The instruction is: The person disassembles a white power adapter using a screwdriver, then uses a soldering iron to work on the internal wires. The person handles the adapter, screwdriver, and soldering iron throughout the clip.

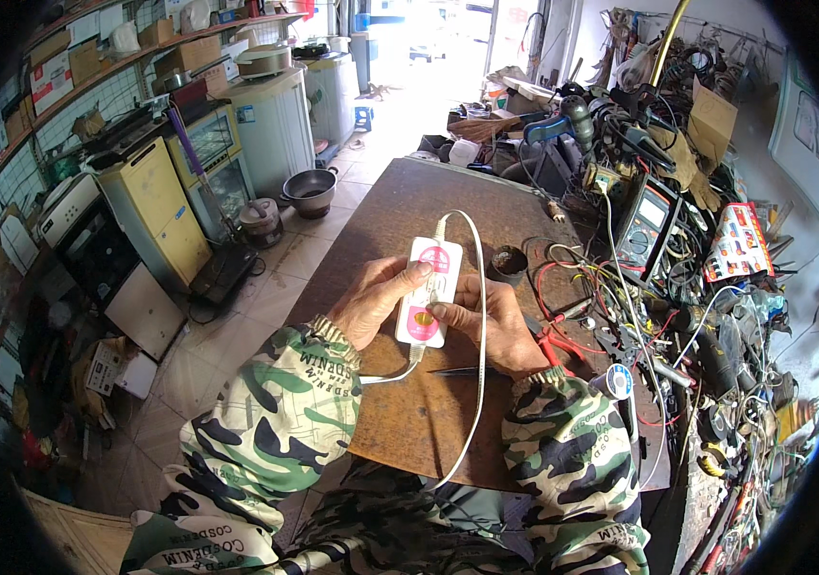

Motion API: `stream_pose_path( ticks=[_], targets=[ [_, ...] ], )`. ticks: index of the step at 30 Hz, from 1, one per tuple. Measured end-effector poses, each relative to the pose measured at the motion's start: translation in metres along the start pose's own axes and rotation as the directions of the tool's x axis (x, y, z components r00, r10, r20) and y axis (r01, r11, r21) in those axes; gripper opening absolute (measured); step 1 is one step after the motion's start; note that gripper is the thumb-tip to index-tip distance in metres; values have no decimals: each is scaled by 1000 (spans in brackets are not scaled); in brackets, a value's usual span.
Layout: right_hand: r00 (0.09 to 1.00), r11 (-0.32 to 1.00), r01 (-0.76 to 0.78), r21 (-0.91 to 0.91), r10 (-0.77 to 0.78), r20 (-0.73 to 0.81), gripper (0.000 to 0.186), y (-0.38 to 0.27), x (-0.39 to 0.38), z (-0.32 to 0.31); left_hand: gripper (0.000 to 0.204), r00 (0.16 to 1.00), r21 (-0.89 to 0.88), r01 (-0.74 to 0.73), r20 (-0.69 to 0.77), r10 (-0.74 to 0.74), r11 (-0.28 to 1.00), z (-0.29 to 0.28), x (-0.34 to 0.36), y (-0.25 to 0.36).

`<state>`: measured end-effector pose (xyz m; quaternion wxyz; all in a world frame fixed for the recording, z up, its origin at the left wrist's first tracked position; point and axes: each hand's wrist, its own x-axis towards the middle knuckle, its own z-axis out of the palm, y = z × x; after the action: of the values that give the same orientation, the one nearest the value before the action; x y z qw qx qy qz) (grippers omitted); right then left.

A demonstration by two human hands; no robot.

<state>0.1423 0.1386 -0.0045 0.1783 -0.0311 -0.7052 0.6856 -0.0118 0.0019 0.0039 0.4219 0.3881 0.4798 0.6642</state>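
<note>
A small white controller (436, 259) with pink round labels is held upright above a worn brown worktable (385, 225), with a white cord leaving each end. My left hand (374, 297) grips its left side, thumb on the upper part of its face. My right hand (493, 328) grips it from the right, thumb pressed on the middle of its face. One cord (480, 383) loops down past my right hand toward my lap. A dark cup (507, 266) stands just behind my right hand, and red-handled pliers (555, 345) lie beside that wrist.
Tangled wires, a multimeter (641, 228), a solder spool (617, 381) and piled tools crowd the right side. Along the left are old appliances (146, 213), shelves of boxes (83, 57) and a black pot (309, 192) by the tiled floor (251, 302). A bright doorway opens at the back.
</note>
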Motion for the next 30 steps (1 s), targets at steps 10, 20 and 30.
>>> stream_pose_path(
  ticks=[10, 20, 30],
  targets=[
    [998, 991, 64, 119, -63, -15, 34, 2, -2, -3, 75, 976, 94, -180, 141, 166, 979, -1, -3, 6],
    [1000, 998, 19, 54, -19, 3, 34, 0, -4, -3, 80, 957, 342, -270, 200, 211, 900, -18, 1, 2],
    [999, 999, -21, 24, 20, 26, 35, -2, -4, -1, 65, 959, 463, -285, 144, 245, 840, -16, -3, 4]
  ],
)
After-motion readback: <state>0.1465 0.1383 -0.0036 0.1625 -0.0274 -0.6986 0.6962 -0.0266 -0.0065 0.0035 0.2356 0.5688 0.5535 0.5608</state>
